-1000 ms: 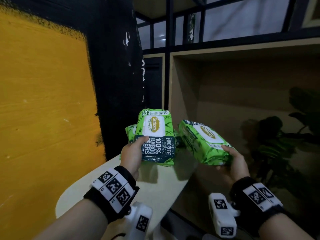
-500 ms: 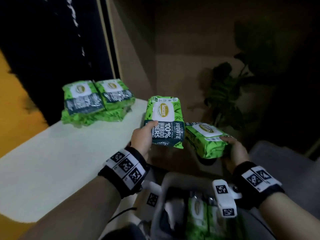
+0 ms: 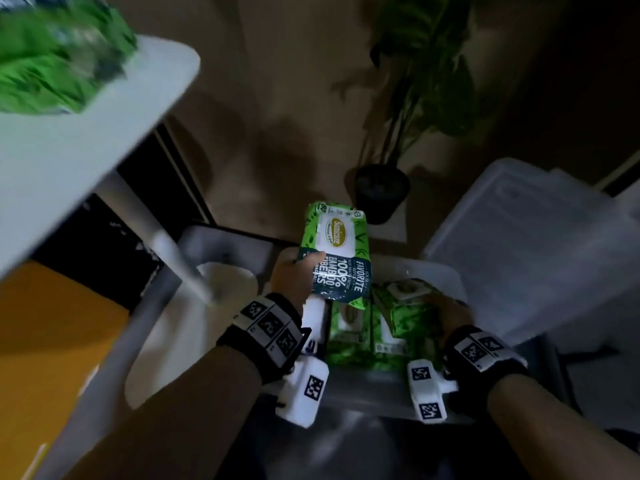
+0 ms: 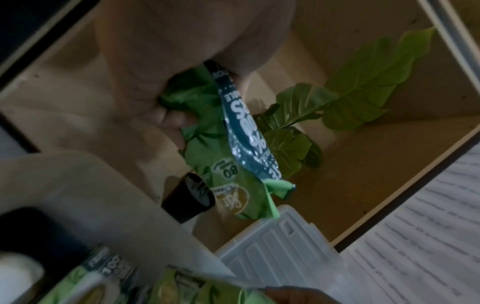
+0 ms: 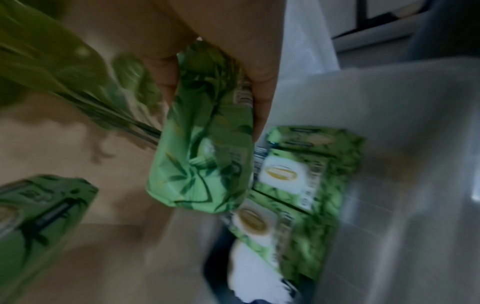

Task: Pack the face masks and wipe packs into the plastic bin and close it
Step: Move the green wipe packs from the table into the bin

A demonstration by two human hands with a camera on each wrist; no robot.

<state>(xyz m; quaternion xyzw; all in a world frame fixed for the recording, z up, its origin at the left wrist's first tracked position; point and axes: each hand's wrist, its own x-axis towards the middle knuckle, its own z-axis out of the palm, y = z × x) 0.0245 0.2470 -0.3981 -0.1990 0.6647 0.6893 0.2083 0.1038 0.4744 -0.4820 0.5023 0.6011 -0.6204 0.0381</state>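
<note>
On the far left, at the upper corner of the head view, a blurred stack of green wipe packs (image 3: 59,53) lies at the end of the white table (image 3: 86,161), not yet packed; no print on it is legible.

Left hand (image 3: 294,277): thumb on the printed face, fingers curled behind, gripping the raised wipe pack (image 3: 337,252) by its lower left corner. The pack hangs above the far rim of the plastic bin (image 3: 446,275). Legible print: "Sanicare" in a gold oval on the white flap, "80" at the top corner, "YOUR FAVORITE" and "100% BAMBOO FIBERS" on the dark band. The left wrist view repeats "80" on the pack side.

- Risk 1: the grip covers 1 corner only. The soft film may flex and slip, and the pack would probably fall outside the far rim.

Inside the bin, 2 packed wipe packs (image 3: 360,327) lie side by side, faces up, oval logos visible but unreadable. A white item lies beside them; whether it is a face mask cannot be told.

Right hand (image 3: 446,308): low inside the bin, thumb and fingers pinching the second wipe pack (image 5: 205,148) across its narrow end.

- Risk 2: released tilted onto the packs beneath, this pack may stand proud and later foul the lid.

The clear lid (image 3: 540,244) rests at the right, off the bin; no writing is readable on it.
</note>
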